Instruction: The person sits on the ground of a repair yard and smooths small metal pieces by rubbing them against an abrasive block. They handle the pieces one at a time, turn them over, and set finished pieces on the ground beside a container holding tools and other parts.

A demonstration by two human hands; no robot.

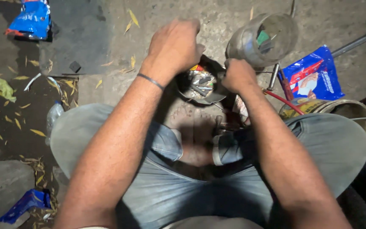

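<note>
I sit cross-legged on the ground in grey jeans. My left hand (175,44) hovers with curled fingers over a small metal bowl (200,85) of tools and scraps; whether it holds anything is hidden. A thin band circles that wrist. My right hand (238,74) is closed at the bowl's right rim, its grip hidden from me. A clear plastic jar (262,39) lies on its side just beyond the right hand, with small bits inside.
A blue packet (314,76) lies right of the jar, a dirty bucket (344,111) beside my right knee. A red cable (282,101) and a metal rod (354,42) run right. Dry leaves, a plastic bottle (54,116) and blue wrappers (32,19) litter the left.
</note>
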